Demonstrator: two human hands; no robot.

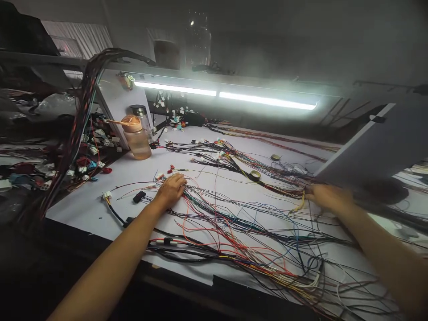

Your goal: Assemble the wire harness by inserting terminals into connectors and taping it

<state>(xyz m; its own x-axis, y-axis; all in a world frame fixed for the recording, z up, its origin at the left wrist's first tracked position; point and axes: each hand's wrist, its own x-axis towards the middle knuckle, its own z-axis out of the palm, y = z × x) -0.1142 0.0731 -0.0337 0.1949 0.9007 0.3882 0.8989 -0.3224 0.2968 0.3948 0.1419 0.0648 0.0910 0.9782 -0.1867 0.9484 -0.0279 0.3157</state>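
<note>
My left hand (171, 191) is closed over a bundle of thin wires (200, 203) at the middle left of the table, its fingers curled down on them. Beside it lie a black connector (139, 196) and small red connectors (171, 168). At the right, my right hand (326, 197) is blurred by motion, and its fingertips are partly hidden. It is beside a yellow strip (300, 204) and the end of a dark wire harness (277, 188). Whether those fingers grip anything is unclear. Loose red, blue and black wires (234, 240) spread between and below both hands.
An orange-lidded bottle (137, 140) stands at the back left. Tape rolls (255, 174) lie near the harnesses. A white panel (371, 142) rises at the right. Thick cables (85, 102) hang at the left, over piled connectors (90, 162). A lamp (267, 100) lights the back.
</note>
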